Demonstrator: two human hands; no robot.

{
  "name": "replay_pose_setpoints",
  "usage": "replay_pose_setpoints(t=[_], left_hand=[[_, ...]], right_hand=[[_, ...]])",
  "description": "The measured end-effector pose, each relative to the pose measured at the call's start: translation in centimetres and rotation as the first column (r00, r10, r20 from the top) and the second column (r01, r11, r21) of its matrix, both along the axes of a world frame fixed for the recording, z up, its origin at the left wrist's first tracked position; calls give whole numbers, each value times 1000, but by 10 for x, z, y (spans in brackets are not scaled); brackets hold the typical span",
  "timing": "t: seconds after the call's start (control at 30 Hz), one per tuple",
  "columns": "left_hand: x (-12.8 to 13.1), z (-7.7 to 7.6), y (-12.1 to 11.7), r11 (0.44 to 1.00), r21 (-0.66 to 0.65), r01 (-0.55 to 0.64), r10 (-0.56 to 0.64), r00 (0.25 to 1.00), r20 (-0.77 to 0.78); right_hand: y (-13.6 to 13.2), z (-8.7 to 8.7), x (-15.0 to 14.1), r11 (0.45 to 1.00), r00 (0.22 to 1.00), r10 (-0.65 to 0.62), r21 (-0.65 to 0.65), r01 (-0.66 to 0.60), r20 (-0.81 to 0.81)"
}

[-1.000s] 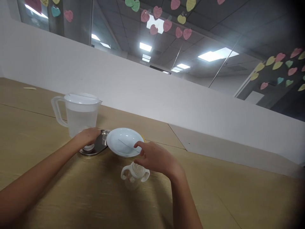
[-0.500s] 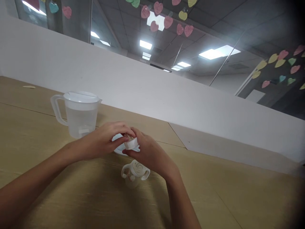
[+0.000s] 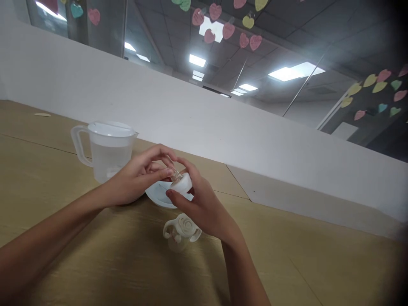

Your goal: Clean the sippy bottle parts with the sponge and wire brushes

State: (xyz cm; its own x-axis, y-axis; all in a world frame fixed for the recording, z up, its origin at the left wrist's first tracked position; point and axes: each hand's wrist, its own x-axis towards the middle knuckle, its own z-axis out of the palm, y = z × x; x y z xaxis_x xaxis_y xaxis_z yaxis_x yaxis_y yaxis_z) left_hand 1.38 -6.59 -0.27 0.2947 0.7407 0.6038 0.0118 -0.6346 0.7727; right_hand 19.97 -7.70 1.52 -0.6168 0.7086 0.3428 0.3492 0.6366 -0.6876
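Observation:
Above the pale bowl (image 3: 157,196), my two hands meet at a baby bottle nipple (image 3: 175,175) set in a white collar ring (image 3: 182,184). My right hand (image 3: 202,199) grips the collar between thumb and fingers. The clear nipple tip is pinched by the fingertips of my left hand (image 3: 143,174). Below them, a two-handled baby bottle (image 3: 181,231) stands upright on the table, its clear body under a white handled top. The metal tray lies almost wholly hidden behind my left hand.
A lidded plastic pitcher (image 3: 111,155) with clear liquid stands at the back left. Along the far edge of the wooden table (image 3: 127,263) runs a white wall (image 3: 178,123), with glass and heart-shaped notes above. A small pale slip (image 3: 42,114) lies at far left.
My left hand has come from the tray to my right hand, bringing the collar and nipple. My right hand has closed on the collar, which is now tilted, its nipple toward my left fingers.

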Motion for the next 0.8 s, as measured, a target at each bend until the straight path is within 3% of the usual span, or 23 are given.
replay_pose_setpoints(t=[0.1, 0.17, 0.27, 0.37, 0.53, 0.63, 0.7, 0.8], left_hand=[[-3, 1, 7, 995, -53, 85, -78, 990, 115], [-2, 2, 7, 996, -47, 70, -64, 990, 123], [1, 2, 0, 991, 73, -113, 109, 992, 62], [6, 1, -12, 927, 237, -291, 303, 953, -15], [8, 0, -22, 842, 395, -368, 427, 901, -72], [5, 7, -18, 889, 321, -327, 397, 899, -184], [0, 10, -11, 922, 242, -301, 366, 882, -298], [-13, -3, -1, 931, 206, -301, 364, 762, -536]], right_hand=[[1, -2, 1, 999, 998, 33, -1, -33, -44], [2, -3, 0, 998, 998, 31, 52, -28, -57], [3, -3, -3, 978, 998, -59, 198, 63, -30], [4, 0, -4, 946, 987, -158, 289, 149, 10], [5, 0, -3, 890, 978, -205, 423, 171, 36], [9, -2, -1, 876, 978, -201, 458, 153, 58], [11, 0, 3, 859, 965, -261, 464, 216, 35], [10, 5, 12, 804, 914, -402, 456, 381, -54]])
